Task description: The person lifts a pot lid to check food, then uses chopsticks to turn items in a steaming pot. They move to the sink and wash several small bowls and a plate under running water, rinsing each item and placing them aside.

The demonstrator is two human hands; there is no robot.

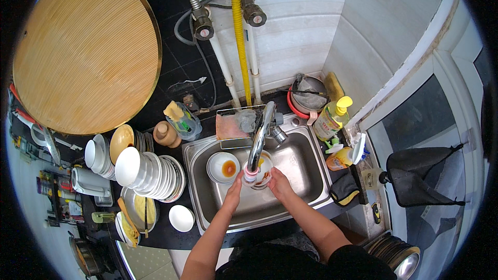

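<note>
Both my hands reach into the stainless steel sink point(299, 175), holding a white bowl point(267, 163) with reddish-brown residue between them. My left hand point(234, 192) grips its left side and my right hand point(281, 184) its right side. The curved chrome faucet point(261, 136), with a pink-ringed nozzle, arches over the bowl and hides part of it. Whether water runs is hard to tell. Left of my hands, a white bowl with brown liquid point(223, 168) sits in the sink. A wire rack point(235, 124) with a pink cloth and a grey mesh scrubber stands behind.
Stacked white bowls and plates point(155, 173), a single white bowl point(181, 218) and a pan point(146, 210) stand left. A yellow-capped pump bottle point(330, 120), a spray bottle point(342, 157) and a black cloth point(345, 189) lie right. A large round wooden board point(87, 50) is at upper left.
</note>
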